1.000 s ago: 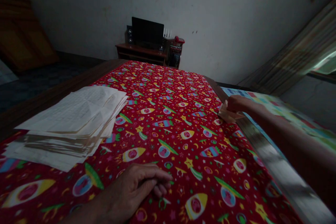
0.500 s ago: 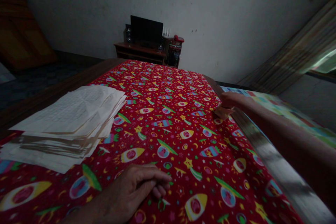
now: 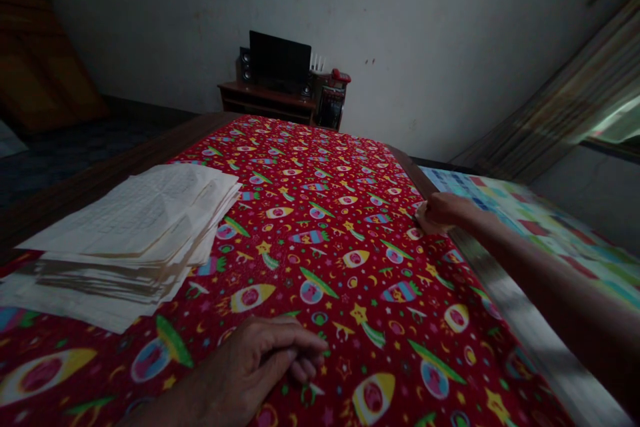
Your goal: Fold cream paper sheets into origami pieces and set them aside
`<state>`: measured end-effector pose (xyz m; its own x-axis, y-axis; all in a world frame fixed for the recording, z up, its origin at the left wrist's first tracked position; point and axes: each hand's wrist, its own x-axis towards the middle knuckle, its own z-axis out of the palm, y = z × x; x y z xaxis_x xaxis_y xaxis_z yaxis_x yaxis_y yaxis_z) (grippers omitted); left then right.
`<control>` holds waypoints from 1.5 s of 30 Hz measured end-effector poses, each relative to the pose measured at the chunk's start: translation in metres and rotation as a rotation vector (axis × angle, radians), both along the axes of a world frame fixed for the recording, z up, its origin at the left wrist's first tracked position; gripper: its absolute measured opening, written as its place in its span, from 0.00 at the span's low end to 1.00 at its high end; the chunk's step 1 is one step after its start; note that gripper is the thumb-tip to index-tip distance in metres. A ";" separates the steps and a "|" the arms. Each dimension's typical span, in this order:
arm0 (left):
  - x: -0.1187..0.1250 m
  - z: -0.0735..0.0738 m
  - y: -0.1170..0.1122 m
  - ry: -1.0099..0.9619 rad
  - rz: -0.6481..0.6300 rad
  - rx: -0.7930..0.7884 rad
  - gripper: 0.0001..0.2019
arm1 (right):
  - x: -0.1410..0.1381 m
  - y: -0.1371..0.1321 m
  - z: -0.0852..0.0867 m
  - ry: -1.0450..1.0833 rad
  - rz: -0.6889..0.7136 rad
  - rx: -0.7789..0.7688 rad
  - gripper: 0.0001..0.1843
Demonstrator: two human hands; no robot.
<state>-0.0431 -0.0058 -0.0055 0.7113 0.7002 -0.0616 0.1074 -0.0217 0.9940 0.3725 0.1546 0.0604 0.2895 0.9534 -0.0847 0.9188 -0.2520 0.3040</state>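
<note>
A red cloth [image 3: 320, 267] printed with rockets and stars covers the table. My left hand [image 3: 260, 360] rests on it near the front, fingers loosely bent and holding nothing. At the table's right edge, my right hand [image 3: 445, 209] is closed around a small pale crumpled piece [image 3: 429, 223], which presses against the cloth. Most of that piece is hidden by the fingers, and I cannot tell whether it is paper or fabric. To the left of my hands lies an uneven stack of written paper sheets [image 3: 145, 213].
Bare wooden table border [image 3: 500, 287] shows along the right. Beyond it is a surface with a colourful checked cover [image 3: 545, 220]. A monitor [image 3: 280, 60] and speakers stand on a desk [image 3: 267, 99] at the far wall. A wooden cabinet [image 3: 45, 67] is at the left.
My right hand has shifted slightly right and down with the pale piece, which is now more covered by the fingers. My left hand and the paper stack have stayed put.
</note>
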 end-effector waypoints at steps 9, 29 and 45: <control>-0.002 -0.010 0.000 -0.030 0.004 0.021 0.15 | -0.019 -0.037 0.002 -0.048 0.017 0.123 0.15; 0.052 0.047 0.065 0.084 -0.245 0.818 0.20 | -0.029 -0.055 -0.010 0.035 0.078 0.254 0.11; 0.249 0.011 0.216 0.156 -0.117 1.097 0.16 | -0.020 -0.058 -0.021 0.065 0.083 0.318 0.15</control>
